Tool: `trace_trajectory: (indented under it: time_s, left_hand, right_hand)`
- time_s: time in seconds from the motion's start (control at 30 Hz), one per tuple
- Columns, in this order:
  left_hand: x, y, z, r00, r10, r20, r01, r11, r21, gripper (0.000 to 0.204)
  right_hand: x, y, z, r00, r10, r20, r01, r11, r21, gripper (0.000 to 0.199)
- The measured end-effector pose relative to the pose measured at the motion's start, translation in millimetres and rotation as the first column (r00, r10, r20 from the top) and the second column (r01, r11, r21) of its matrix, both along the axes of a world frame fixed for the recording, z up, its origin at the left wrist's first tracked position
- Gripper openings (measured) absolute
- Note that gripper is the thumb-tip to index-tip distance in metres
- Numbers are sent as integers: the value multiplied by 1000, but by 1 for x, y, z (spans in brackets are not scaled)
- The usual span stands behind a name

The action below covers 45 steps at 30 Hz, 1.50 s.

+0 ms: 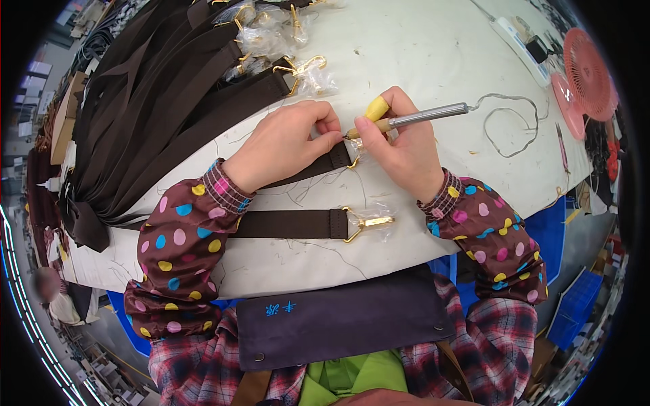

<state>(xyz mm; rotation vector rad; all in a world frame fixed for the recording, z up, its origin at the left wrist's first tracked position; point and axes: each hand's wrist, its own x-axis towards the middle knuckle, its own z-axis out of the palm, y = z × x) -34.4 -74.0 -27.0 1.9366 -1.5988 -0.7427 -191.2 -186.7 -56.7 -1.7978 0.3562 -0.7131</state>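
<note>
My left hand [284, 141] is closed in a pinch at the upper corner of a dark brown strap's end [332, 161]; whatever sits between its fingertips is too small to make out. In my right hand [405, 152] is a corded soldering iron [433, 114] with a wooden section and a metal tube, its tip pointing at the left fingertips. A yellow finger cot [376, 107] covers a fingertip of that hand. The strap's gold buckle [353, 157] shows just under the hands. Nearer me lies another brown strap [291, 224] with a gold clasp [365, 222] in clear plastic.
A large bundle of dark straps [142, 88] covers the table's left side, its gold hooks [298, 71] partly wrapped in plastic. To the right are a looped grey cord [504, 150], a power strip [521, 51], a pink fan [588, 74] and tweezers [562, 145]. Loose threads litter the white tabletop [406, 61].
</note>
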Motion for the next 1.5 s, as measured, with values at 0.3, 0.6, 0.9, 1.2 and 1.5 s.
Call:
trace_trajectory:
  time_s: [0.3,0.6,0.9,1.2,1.5]
  left_hand:
    - [6,8,-5,919,172,-354,-123,980,157,19]
    - [7,9,-7,928,135,-347,-96,987,128,19]
    - [6,8,-5,924,133,-359,-103,989,102,18]
    - [2,15,7,838,321,441,-132,904,-408,12]
    - [-103,49,83,777,-581,-242,375,737,-562,24]
  right_hand:
    - [2,2,-3,996,80,-41,-79,996,27,22]
    - [2,1,-4,993,85,-82,-87,996,-19,22]
    - [3,0,-5,994,74,-80,-78,996,-47,22]
    - [3,1,-3,999,40,26,-41,998,45,20]
    - [-2,-6,0,999,-4,54,3,1000,6,16]
